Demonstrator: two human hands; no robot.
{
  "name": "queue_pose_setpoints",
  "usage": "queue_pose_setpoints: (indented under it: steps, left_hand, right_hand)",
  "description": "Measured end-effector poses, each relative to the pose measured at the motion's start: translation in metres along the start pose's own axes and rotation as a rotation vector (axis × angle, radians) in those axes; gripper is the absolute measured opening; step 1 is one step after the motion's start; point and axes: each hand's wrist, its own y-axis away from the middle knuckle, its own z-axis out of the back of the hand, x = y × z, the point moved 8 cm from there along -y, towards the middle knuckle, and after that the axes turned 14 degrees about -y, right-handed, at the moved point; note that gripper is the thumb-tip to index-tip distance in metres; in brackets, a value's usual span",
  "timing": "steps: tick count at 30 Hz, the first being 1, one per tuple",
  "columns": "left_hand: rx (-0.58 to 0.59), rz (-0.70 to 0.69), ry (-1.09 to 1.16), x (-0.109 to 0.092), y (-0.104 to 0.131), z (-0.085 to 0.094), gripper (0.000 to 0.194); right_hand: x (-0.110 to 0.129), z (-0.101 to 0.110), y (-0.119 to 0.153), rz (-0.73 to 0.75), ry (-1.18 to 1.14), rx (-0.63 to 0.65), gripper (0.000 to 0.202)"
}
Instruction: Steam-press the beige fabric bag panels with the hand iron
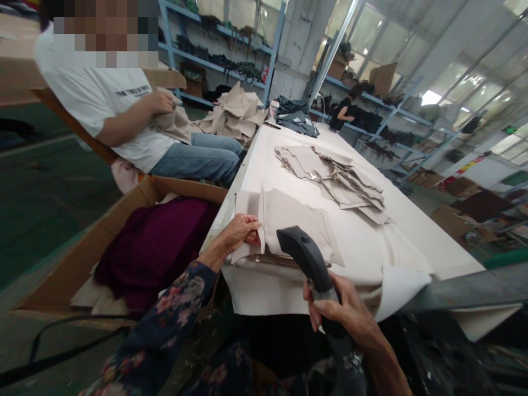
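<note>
Head view: left grip (244,230) pinches beige fabric (295,213) extending rightward; right grip (341,303) clasps tool (307,254).

Daylight behind, soft blur at the edges

Pale light reaches me from the tall windows (377,41), glaring white in one patch at upper right. My table (416,242) looks bright with faint shadows; beneath it sits near-black. The outer edges stretch and smear, and a seated person's face (111,27) is pixelated.

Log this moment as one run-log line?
left hand: pinches beige fabric | right hand: grips black handheld tool | beige pile: on white-covered table
</note>
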Motion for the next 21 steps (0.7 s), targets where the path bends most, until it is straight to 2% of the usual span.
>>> queue_pose_setpoints:
  steps: [3, 5, 7, 11, 13, 15, 17, 19, 21]
  left_hand:
    - [-0.037, 0.052, -0.03, 0.001, -0.002, -0.001, 0.023]
    - [-0.073, 0.078, -0.056, 0.002, -0.008, -0.009, 0.023]
    - [-0.11, 0.083, -0.088, 0.004, -0.019, -0.024, 0.024]
    - [-0.125, 0.019, -0.204, 0.001, -0.04, -0.069, 0.026]
    - [-0.094, -0.043, -0.307, -0.004, -0.044, -0.09, 0.024]
    - [-0.081, -0.139, -0.441, -0.016, -0.043, -0.1, 0.018]
    - [-0.103, -0.271, -0.583, -0.032, -0.038, -0.103, 0.016]
    - [-0.106, -0.415, -0.707, -0.049, -0.035, -0.105, 0.026]
    - [-0.048, -0.528, -0.804, -0.059, -0.036, -0.11, 0.023]
  right_hand:
    - [-0.01, 0.0, 0.018, -0.043, 0.015, 0.009, 0.022]
    - [-0.018, 0.001, 0.031, -0.064, 0.023, 0.005, 0.023]
    - [-0.023, 0.005, 0.045, -0.069, 0.052, -0.028, 0.022]
    - [-0.022, 0.015, 0.071, -0.045, 0.127, -0.15, 0.02]
    - [-0.021, 0.022, 0.082, -0.037, 0.135, -0.215, 0.019]
    - [-0.023, 0.031, 0.091, -0.036, 0.135, -0.287, 0.018]
    - [-0.03, 0.041, 0.096, -0.047, 0.124, -0.339, 0.016]
    - [-0.038, 0.048, 0.099, -0.058, 0.101, -0.36, 0.016]
    - [-0.043, 0.052, 0.098, -0.055, 0.079, -0.369, 0.017]
